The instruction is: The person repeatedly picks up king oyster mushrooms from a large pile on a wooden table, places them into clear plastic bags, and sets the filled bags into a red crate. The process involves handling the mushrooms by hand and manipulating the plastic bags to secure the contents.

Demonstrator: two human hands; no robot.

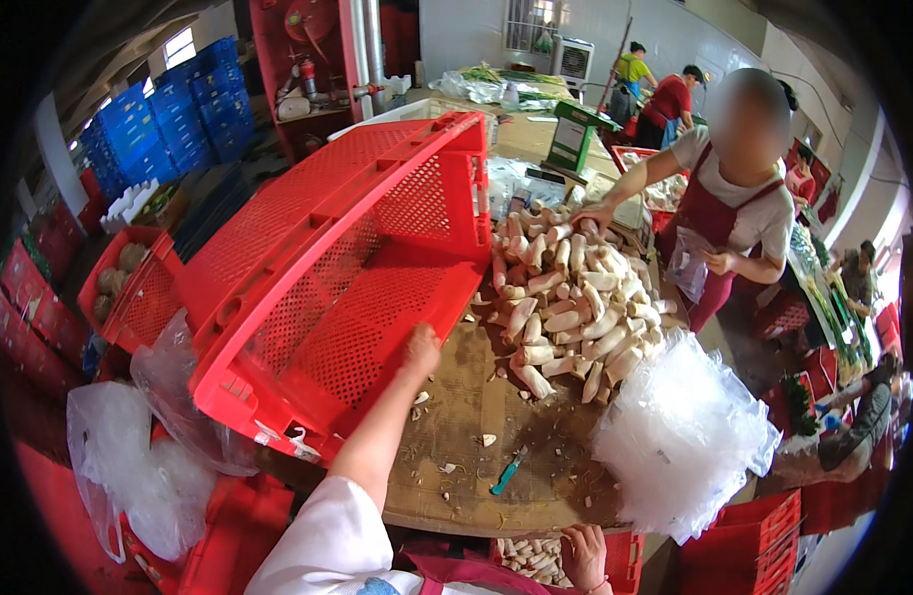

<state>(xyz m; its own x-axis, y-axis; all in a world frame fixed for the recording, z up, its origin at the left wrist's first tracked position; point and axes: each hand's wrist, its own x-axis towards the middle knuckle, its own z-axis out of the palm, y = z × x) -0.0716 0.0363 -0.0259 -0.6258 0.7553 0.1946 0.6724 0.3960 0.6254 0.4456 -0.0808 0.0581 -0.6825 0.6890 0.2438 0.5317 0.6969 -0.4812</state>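
Note:
A red plastic crate (307, 288) with mesh walls lies tipped on its side on the table, its hollow toward the right. My left hand (424, 351) is closed on its lower rim, arm stretched forward. Right of the crate, a large heap of pale, thick-stemmed mushrooms (575, 297) is spread on the worn tabletop (456, 466). My right hand (584, 557) hangs low by the table's near edge, fingers loosely bent and apart, with nothing seen in it. Below that edge, more mushrooms (534, 561) lie in another red crate.
A small turquoise knife (510, 471) and scraps lie on the tabletop. Clear plastic bags (684, 436) pile at the right corner. Across the heap, a co-worker in a dark red apron (709, 213) touches the mushrooms and holds a bag. A green scale (573, 139) stands behind.

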